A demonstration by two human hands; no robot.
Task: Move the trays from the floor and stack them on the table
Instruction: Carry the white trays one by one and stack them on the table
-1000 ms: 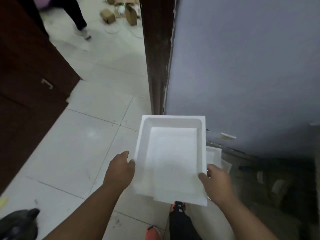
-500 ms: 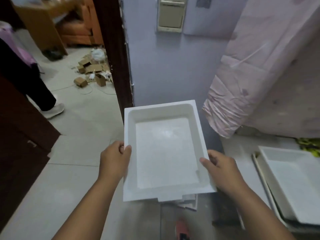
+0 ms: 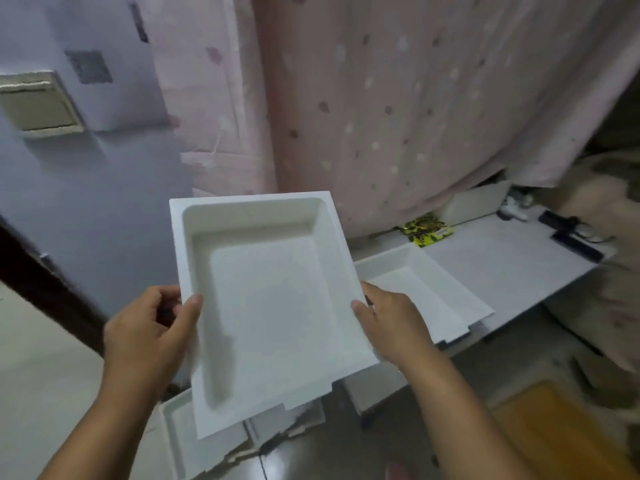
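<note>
While we have only the one head view to go by, it shows the job partly done: at least one white foam tray (image 3: 426,289) already lies on the pale worktop (image 3: 512,265) to our right, its open side up, and more white trays (image 3: 221,434) lie on the floor below, partly hidden under the one we carry. That carried tray (image 3: 266,306) is held in the air in front of us, open side up, tilted a little, its right rim overlapping our sight of the tray on the worktop; we cannot tell whether the two touch. So we judge that this tray has yet to be set down on the stack, and the floor pile has yet to follow. Our left hand (image 3: 145,337) grips the tray's left rim, thumb lying over the top edge and fingers curled beneath it. Our right hand (image 3: 391,327) grips the right rim the same way, thumb on top, the other fingers hidden under the tray. Behind the worktop hangs a pink dotted curtain (image 3: 398,98); a yellow and black packet (image 3: 427,230) and some dark cables (image 3: 568,233) lie farther along the worktop, well apart from the trays.
</note>
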